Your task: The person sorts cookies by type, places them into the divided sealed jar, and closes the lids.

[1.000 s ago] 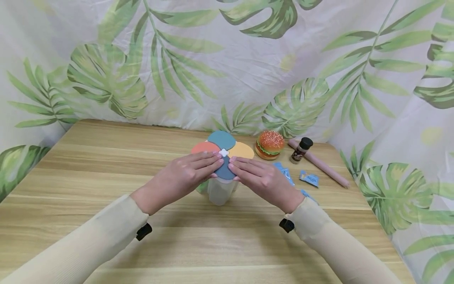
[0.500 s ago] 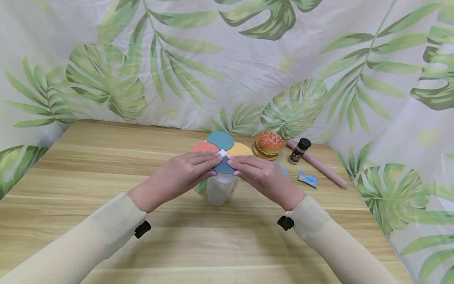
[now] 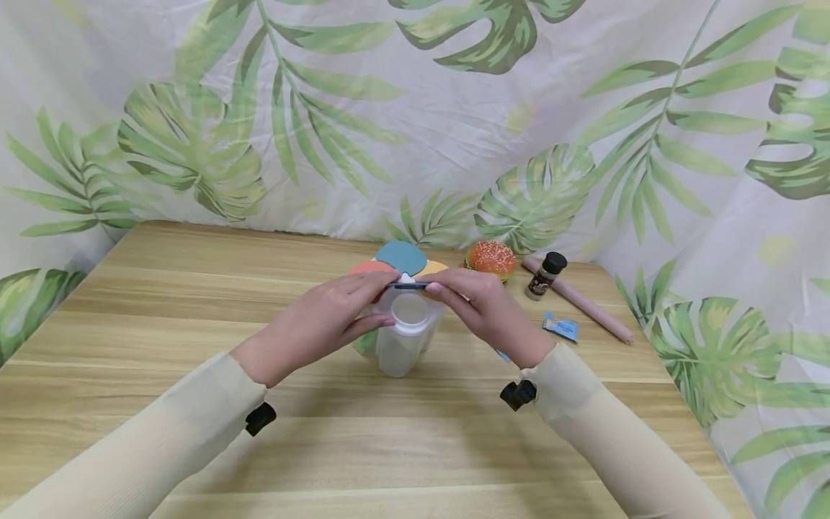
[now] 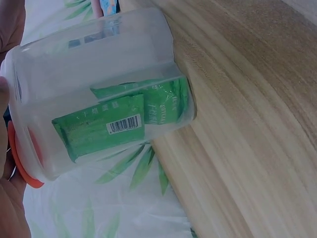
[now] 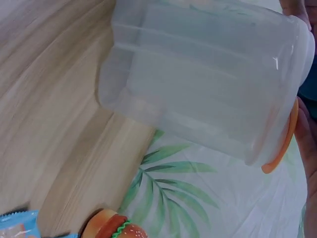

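A translucent storage container [image 3: 398,353] with petal-shaped lids stands upright mid-table. Its front dark blue lid [image 3: 411,286] is tipped up, nearly edge-on in the head view, and the round opening beneath shows. My right hand [image 3: 496,310] pinches that lid's right edge. My left hand [image 3: 311,324] has its fingers straight against the lid's left end, its thumb apart and near the container's rim. A teal lid [image 3: 402,257] lies flat at the back; coral and yellow lids are partly covered by my hands. Green packets [image 4: 101,124] sit inside the container in the left wrist view.
Right of the container are a toy hamburger [image 3: 491,258], a black-capped bottle [image 3: 547,275], a long pinkish rod [image 3: 593,308] and a blue packet [image 3: 560,326]. A leaf-print cloth [image 3: 311,130] hangs behind the wooden table [image 3: 376,447].
The dark blue lid lay flat under both hands; now it is tipped up and the opening shows. The left thumb has come away below it, and the right hand has shifted slightly upward.
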A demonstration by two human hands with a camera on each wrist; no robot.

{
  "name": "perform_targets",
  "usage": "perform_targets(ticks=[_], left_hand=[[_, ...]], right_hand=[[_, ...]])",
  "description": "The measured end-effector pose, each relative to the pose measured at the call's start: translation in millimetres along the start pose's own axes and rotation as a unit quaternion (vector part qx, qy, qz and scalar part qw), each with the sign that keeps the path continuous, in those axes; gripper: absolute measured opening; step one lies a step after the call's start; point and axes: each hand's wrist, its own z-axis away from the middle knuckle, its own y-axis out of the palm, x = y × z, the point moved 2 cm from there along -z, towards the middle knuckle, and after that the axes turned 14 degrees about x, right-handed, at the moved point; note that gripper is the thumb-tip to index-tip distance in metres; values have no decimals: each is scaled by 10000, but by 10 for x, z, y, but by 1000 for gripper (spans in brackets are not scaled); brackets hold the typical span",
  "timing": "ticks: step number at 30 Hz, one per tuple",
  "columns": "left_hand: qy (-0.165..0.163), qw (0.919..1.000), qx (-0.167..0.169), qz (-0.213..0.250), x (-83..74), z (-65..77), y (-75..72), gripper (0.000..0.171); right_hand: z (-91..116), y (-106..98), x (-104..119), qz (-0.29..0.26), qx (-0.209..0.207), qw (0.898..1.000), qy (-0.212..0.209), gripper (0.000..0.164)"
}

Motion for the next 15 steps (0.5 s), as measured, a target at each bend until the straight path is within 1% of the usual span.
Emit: perform_targets(ticks=[3, 7, 11, 15], left_hand=[[-179, 9997, 115, 96, 5, 5, 12, 70], [-298, 9993, 179, 158, 11, 14, 33, 85], [-370, 9989, 235, 181, 19, 16, 43, 94], [-409, 9979, 307, 394, 22, 10, 41, 94]], right_hand=[[-33, -13, -16, -243, -191, 9994, 157, 19], [-87, -40, -44, -577, -342, 9972, 336, 19], [-143, -69, -76, -913, -266, 9934, 639, 21], [-184, -95, -99, -1258, -159, 9881, 872, 24]])
